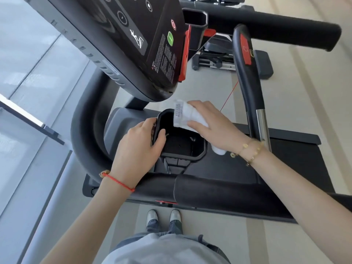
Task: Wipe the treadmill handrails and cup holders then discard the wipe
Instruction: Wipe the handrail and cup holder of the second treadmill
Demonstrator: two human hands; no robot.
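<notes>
Matt black plastic cup holder (198, 149), soft white cloth wipe (188, 117)

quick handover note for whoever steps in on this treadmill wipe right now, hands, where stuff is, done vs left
Left hand: grips the left rim of the near cup holder, steadying it.
Right hand: holds the white wipe at that holder's far rim.
Done: cannot tell from this view which parts are already wiped.
Left: finish this holder, check the far cup holder and the handrails, then discard the wipe; no bin is in view.

cup holder (179, 143) sits below the console (122, 44), between two handrails (249, 88).
</notes>
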